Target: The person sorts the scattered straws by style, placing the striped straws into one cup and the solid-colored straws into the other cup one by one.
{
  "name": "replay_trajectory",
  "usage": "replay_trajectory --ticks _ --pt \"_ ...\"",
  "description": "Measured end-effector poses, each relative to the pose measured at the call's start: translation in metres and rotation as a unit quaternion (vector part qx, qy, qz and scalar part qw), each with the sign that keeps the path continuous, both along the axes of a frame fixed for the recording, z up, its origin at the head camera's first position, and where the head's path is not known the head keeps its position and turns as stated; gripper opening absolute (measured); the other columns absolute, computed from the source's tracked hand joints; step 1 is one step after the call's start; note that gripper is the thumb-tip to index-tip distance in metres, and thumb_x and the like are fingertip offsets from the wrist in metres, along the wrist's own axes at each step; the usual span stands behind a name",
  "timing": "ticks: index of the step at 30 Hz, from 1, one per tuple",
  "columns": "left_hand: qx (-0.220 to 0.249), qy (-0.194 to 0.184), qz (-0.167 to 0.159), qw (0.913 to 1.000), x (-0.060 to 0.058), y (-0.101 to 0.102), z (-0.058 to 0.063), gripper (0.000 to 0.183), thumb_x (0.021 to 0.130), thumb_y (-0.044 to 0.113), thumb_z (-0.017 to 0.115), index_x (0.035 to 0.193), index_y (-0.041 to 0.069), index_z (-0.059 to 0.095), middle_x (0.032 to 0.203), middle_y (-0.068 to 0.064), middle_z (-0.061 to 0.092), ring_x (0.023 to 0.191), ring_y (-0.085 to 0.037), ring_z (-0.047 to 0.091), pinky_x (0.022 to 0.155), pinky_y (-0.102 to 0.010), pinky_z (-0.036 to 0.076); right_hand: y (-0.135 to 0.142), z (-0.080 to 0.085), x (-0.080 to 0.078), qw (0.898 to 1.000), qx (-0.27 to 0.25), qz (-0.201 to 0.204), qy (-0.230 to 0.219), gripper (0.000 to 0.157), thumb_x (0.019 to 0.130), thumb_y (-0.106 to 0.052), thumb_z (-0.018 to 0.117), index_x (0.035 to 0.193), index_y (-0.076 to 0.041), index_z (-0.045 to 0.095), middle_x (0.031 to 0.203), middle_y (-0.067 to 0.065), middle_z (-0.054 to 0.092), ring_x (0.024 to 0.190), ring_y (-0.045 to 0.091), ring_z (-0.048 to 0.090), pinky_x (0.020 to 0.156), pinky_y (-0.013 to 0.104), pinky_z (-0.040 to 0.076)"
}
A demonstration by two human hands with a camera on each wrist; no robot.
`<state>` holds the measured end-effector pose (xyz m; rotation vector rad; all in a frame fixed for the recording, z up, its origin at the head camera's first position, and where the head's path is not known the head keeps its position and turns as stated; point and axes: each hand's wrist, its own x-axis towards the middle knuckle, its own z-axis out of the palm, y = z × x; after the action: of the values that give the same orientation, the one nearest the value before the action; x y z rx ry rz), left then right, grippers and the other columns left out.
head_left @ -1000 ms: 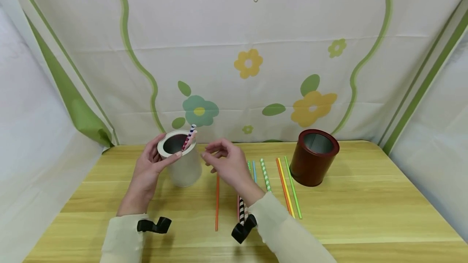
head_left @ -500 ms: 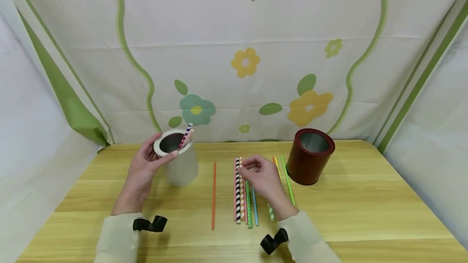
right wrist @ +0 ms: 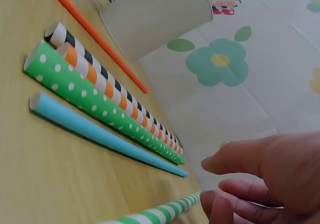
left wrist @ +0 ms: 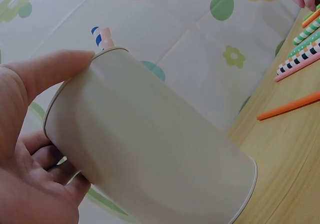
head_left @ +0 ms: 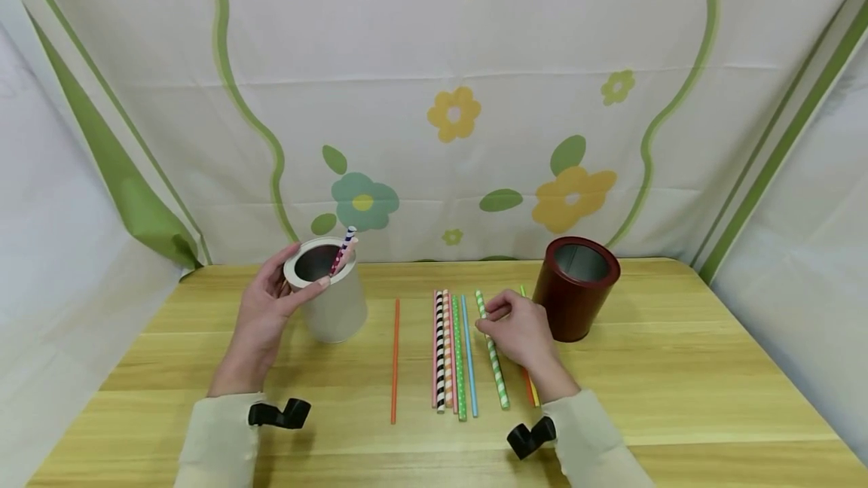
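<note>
My left hand [head_left: 267, 312] grips a white can [head_left: 337, 312] at its rim, thumb over the near edge and fingers behind. The can tilts slightly; patterned paper straws [head_left: 342, 251] lean out of its mouth. In the left wrist view the thumb presses the top edge of the can [left wrist: 150, 134]. My right hand [head_left: 524, 331] hovers at the upper part of a green-and-white striped straw [head_left: 498, 376] lying on the table. In the right wrist view, thumb and fingers stand apart, fingertips close to the far end of that striped straw [right wrist: 167, 211].
An orange straw [head_left: 395, 367] lies alone beside the white can. Pink, black-striped, orange-striped and green dotted straws lie side by side, with a blue straw [head_left: 469, 367] alongside. A dark red can [head_left: 576, 307] stands at the right; orange and yellow straws [head_left: 531, 390] lie partly under my right forearm.
My right hand has moved away from the white can, rightward across the row of straws to the green-and-white striped straw. The left hand keeps its grip on the white can.
</note>
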<state>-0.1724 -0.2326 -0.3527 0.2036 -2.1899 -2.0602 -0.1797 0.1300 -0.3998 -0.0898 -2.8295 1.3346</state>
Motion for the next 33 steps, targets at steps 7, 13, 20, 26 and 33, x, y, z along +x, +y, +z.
replay_trajectory --ticks 7,13,20,26,33 --pt "-0.001 0.002 -0.007 1.0000 0.001 -0.001 0.001 0.089 0.096 0.013 0.083 0.170 0.020 0.034 0.175 -0.006 0.035 0.149 -0.014 0.041 0.104 -0.005 0.044 -0.001 -0.003 -0.002 0.999 0.036 -0.003 -0.011 0.022 0.087 -0.015 0.088 0.101 -0.010 0.072 0.092 0.003 0.074 0.085 0.018 0.066 0.079 0.035 0.056" --pt "0.004 0.003 -0.006 1.0000 0.001 -0.001 0.002 0.088 0.097 0.011 0.081 0.170 0.019 0.033 0.175 -0.005 0.036 0.149 -0.013 0.041 0.104 -0.005 0.044 -0.002 -0.006 -0.004 0.997 0.069 0.008 -0.017 0.021 0.086 -0.012 0.087 0.096 -0.011 0.069 0.086 0.002 0.070 0.079 0.016 0.062 0.074 0.032 0.052" --pt "0.005 -0.006 -0.008 0.9999 0.001 -0.001 0.001 0.090 0.097 0.013 0.082 0.171 0.021 0.031 0.177 -0.003 0.034 0.153 -0.015 0.039 0.109 -0.007 0.044 -0.003 -0.008 -0.004 0.996 0.086 0.012 -0.030 0.019 0.087 -0.014 0.085 0.090 -0.013 0.066 0.080 0.001 0.067 0.073 0.017 0.059 0.068 0.030 0.047" --pt "0.006 -0.015 -0.010 0.9998 0.001 -0.001 -0.001 0.090 0.098 0.013 0.082 0.171 0.022 0.030 0.178 -0.002 0.033 0.156 -0.016 0.038 0.111 -0.009 0.044 -0.003 -0.010 -0.002 0.997 0.077 0.011 -0.026 0.020 0.087 -0.017 0.085 0.089 -0.013 0.065 0.079 0.002 0.068 0.074 0.017 0.059 0.068 0.031 0.047" --pt "0.005 -0.021 -0.010 0.9997 0.001 -0.002 -0.001 0.091 0.098 0.013 0.081 0.172 0.024 0.029 0.179 0.000 0.030 0.159 -0.017 0.034 0.123 -0.017 0.039 -0.003 -0.002 -0.002 1.000 0.020 0.007 -0.018 0.035 0.089 -0.017 0.080 0.120 -0.005 0.070 0.084 0.003 0.072 0.073 0.016 0.063 0.066 0.029 0.050"
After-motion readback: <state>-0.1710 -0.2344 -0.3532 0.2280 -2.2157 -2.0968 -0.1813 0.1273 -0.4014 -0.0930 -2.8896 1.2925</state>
